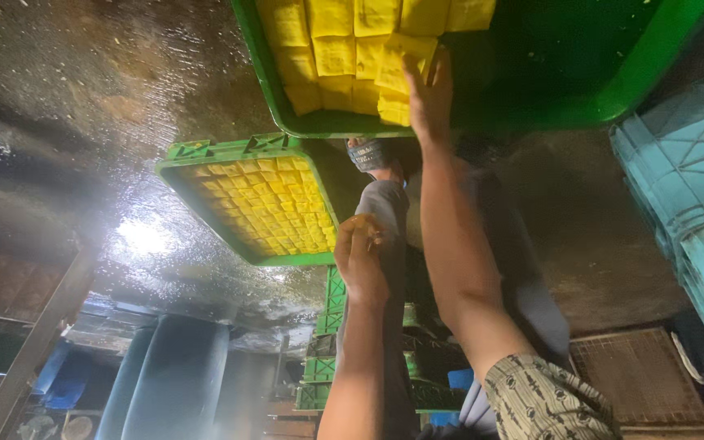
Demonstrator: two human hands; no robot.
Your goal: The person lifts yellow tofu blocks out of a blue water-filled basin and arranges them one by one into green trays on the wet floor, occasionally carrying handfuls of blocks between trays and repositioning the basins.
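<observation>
A wet, shiny floor [107, 122] is seen at the far left, with a post [30, 350] and blue drums [177, 375] beside it. Next, a green crate [205, 151] is found, filled in neat rows with small yellow blocks [275, 208].

The left hand [360, 257] is held near that crate's edge, its fingers curled shut around something yellowish; what exactly is gripped cannot be told. A stack of green crates [323, 358] is seen by that arm, and a foot in a sandal [371, 155] between the two trays.

The right hand [427, 94] is stretched into the large green tub [613, 90], fingers spread and laid flat against the yellow tofu blocks [352, 49], touching but not closed on any. These blocks are stacked against the tub's one side, the other side being bare.

The soft blocks are best handled with a light, even press of flat fingers, so that corners are not crushed, and rows are best kept tight against the wall.

Further right, a mesh mat [641, 375] and turquoise crates [686, 187] are set close. Room is narrowed by the foot and the crates, and the slick floor is likely to make footing unsure.
</observation>
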